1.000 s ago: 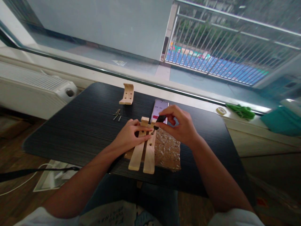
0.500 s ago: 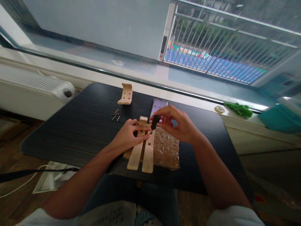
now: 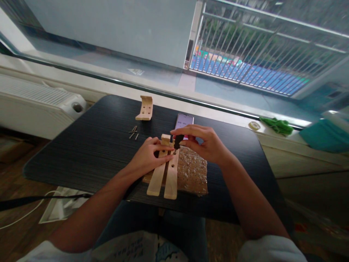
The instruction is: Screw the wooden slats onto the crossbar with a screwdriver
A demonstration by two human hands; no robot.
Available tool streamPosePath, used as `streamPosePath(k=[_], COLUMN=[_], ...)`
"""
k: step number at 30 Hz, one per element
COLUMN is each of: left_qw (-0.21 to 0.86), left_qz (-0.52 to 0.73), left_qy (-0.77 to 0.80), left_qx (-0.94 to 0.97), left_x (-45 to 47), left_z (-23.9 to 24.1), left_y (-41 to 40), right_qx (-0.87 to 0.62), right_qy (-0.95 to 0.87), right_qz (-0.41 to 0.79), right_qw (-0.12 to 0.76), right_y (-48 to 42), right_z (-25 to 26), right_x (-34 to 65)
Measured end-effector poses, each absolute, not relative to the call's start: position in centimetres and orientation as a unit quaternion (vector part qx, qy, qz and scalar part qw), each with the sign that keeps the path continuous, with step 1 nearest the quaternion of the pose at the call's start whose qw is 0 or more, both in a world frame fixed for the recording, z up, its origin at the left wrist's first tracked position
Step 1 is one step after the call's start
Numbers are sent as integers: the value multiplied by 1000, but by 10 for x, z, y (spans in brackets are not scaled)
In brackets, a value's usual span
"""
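My right hand (image 3: 208,142) pinches the black handle of a short screwdriver (image 3: 178,140) between thumb and fingers. The tool points down at a hole near the upper end of the right wooden strip (image 3: 171,182). A small screw seems to be under its tip, too small to make out well. Across that strip and the left wooden strip (image 3: 155,183) lies my left hand (image 3: 144,155), its fingers gripping and pressing them. Both pale strips rest side by side, partly on a rough brown block (image 3: 192,173) with a shiny, wrapped-looking surface.
Several loose screws (image 3: 133,132) lie left of the hands on the dark table (image 3: 81,145). Behind them stands a curved wooden piece (image 3: 146,109) with holes. A phone (image 3: 184,120) lies beyond my right hand. On the sill are a tape roll (image 3: 254,126) and green cloth (image 3: 276,126).
My right hand has turned a little on the screwdriver handle, its fingers now stretched further over the top. The left hand and wooden strips keep their places.
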State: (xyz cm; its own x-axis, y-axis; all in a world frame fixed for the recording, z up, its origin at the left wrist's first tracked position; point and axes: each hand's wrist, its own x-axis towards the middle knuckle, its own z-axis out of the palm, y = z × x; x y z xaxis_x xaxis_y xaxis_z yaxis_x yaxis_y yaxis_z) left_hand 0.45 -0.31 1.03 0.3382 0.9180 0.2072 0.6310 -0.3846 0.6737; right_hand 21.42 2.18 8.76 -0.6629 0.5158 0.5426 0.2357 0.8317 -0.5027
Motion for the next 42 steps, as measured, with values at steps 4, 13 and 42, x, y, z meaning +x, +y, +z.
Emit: streamPosePath(k=[4, 13, 42], left_qw=[247, 255, 248], left_qz=[284, 279, 306], left_qy=[502, 509, 493], left_qx=[779, 773, 776], left_x=[4, 5, 4], left_z=[10, 11, 4], left_y=[-3, -3, -2], right_qx=[-218, -217, -266], right_qy=[-885, -877, -860], right_qz=[195, 195, 162], right_qw=[362, 382, 404], right_y=[21, 21, 18], right_z=[88, 86, 80], right_x=[213, 213, 202])
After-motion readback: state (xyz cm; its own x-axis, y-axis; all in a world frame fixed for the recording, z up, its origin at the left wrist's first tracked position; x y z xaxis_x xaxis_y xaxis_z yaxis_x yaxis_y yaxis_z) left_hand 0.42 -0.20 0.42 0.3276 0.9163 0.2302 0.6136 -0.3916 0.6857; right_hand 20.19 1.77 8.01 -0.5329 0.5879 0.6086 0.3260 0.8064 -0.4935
